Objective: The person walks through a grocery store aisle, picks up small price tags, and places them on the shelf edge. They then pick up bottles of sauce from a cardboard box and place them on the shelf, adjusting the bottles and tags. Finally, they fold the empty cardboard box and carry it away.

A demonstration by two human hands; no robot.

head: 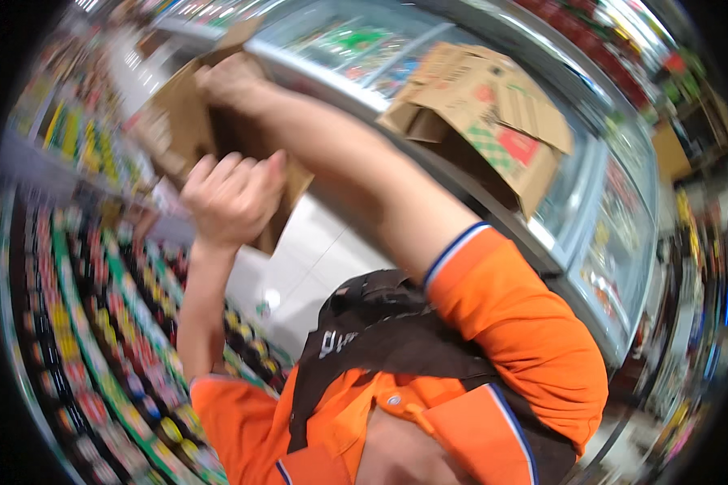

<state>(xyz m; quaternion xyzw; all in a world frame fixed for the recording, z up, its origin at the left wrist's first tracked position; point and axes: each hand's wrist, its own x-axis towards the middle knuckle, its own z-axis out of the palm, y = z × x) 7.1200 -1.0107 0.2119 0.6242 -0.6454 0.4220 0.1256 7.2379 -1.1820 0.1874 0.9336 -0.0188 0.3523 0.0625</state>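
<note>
An open cardboard box (182, 115) is held up in front of me, its dark inside facing partly towards me. My right hand (233, 79) is closed at its upper edge, by a raised flap. Lower down, my left hand (233, 197) has its fingers curled at the near side of the box, the thumb pointing up to the right; motion blur hides the exact grip. Right of my right forearm, a larger printed cardboard box (479, 121) with an open end and flattened cardboard on top rests on a glass-topped chest freezer (573, 242).
Shelves of packed goods (97, 339) run along my left side, close to my left arm. The freezers, holding packaged goods (358, 45), stretch ahead and to the right. White floor tiles (315, 242) show between them. More stocked shelves (697, 303) stand at the far right.
</note>
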